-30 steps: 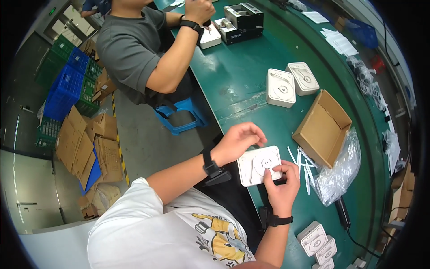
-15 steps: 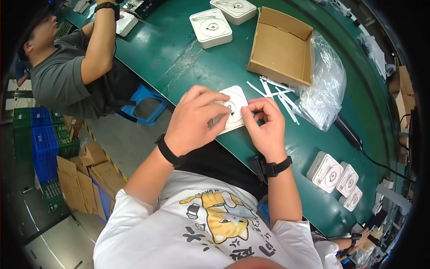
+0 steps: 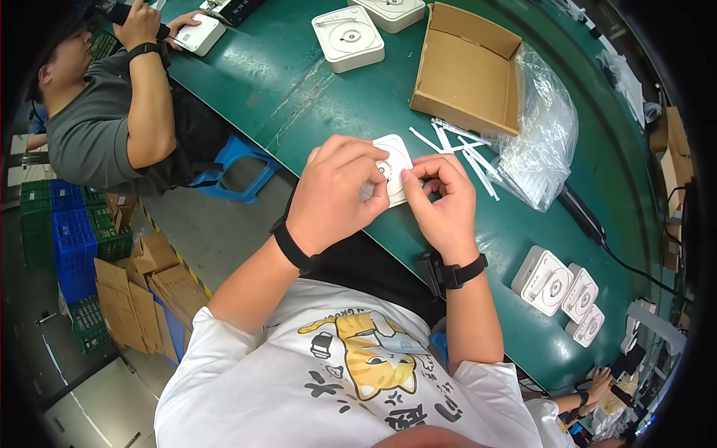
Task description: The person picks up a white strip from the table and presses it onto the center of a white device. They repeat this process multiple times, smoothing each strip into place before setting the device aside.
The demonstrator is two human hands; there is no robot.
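Observation:
A white square disc player (image 3: 393, 153) with a round recess and central hub lies at the near edge of the green table, partly hidden by my hands. My left hand (image 3: 336, 183) is over its left side, thumb and index finger pinched close to the hub. Anything between those fingertips is too small or hidden to make out. At the player's right edge my right hand (image 3: 447, 201) has its thumb pressed on the rim and its other fingers curled in.
Beyond the player are white strips (image 3: 467, 153), an open cardboard box (image 3: 467, 67) and a clear plastic bag (image 3: 541, 134). More white players stand at the back (image 3: 349, 41) and right (image 3: 544, 282). A co-worker (image 3: 104, 127) holds a black tool at the far left.
My left hand has shifted slightly up, its thumb and index finger now closer together. My right hand stays at the player's edge. The co-worker's arm has lowered toward a white unit.

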